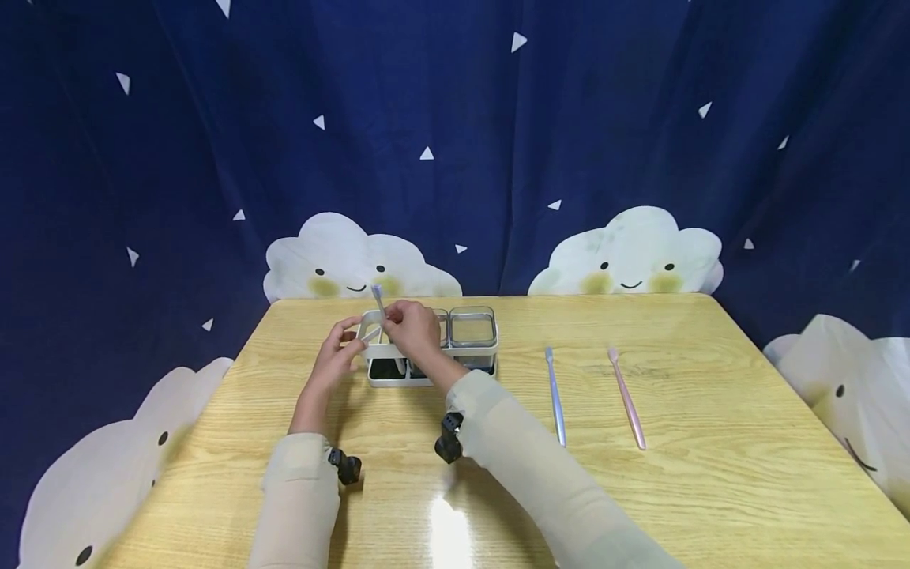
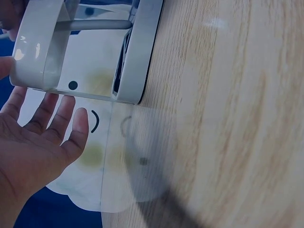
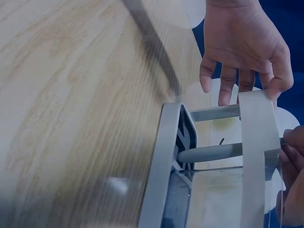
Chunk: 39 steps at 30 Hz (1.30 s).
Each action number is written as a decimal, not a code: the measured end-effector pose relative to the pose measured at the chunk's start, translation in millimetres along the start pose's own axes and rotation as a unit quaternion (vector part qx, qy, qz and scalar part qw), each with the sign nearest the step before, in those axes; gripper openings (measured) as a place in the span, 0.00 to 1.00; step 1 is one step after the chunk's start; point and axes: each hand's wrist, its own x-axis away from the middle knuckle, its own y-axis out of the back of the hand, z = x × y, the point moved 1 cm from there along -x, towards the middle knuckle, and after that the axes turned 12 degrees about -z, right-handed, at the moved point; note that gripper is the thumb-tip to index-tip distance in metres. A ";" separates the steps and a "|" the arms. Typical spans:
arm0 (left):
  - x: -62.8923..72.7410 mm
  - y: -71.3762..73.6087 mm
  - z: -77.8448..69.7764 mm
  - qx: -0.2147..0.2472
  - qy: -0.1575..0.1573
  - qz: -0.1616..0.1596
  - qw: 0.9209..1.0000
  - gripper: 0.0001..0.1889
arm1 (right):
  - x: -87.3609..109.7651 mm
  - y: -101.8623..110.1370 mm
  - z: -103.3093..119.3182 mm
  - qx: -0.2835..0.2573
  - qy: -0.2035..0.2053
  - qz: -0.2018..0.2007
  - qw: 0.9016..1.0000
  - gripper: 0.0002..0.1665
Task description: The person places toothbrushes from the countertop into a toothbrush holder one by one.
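Observation:
A white toothbrush holder with an upper ring and a lower tray stands near the table's back edge. My right hand pinches a pale toothbrush just below its bristle head, over the holder's left part. Its thick grey handle reaches down through the upper ring to the lower tray in the right wrist view. My left hand grips the holder's left end, thumb on the upper ring and fingers along the side. In the head view my right hand covers the middle of the holder.
Clear square cups sit in the holder's middle and right. To its right, a blue toothbrush and a pink toothbrush lie on the wooden table. A dark blue curtain with white clouds hangs around the table.

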 end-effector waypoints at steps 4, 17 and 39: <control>-4.2 -0.8 8.4 -0.012 -0.010 -0.005 1.000 0.27 | -2.5 0.2 2.5 0.024 0.015 0.009 1.000 0.06; -5.9 0.4 9.5 -0.010 0.000 0.000 1.000 0.27 | -0.5 -1.5 11.2 0.113 0.070 0.025 0.991 0.07; -3.8 -0.5 8.7 -0.019 -0.006 -0.005 1.000 0.27 | -0.7 3.6 10.4 0.089 0.047 0.010 0.995 0.09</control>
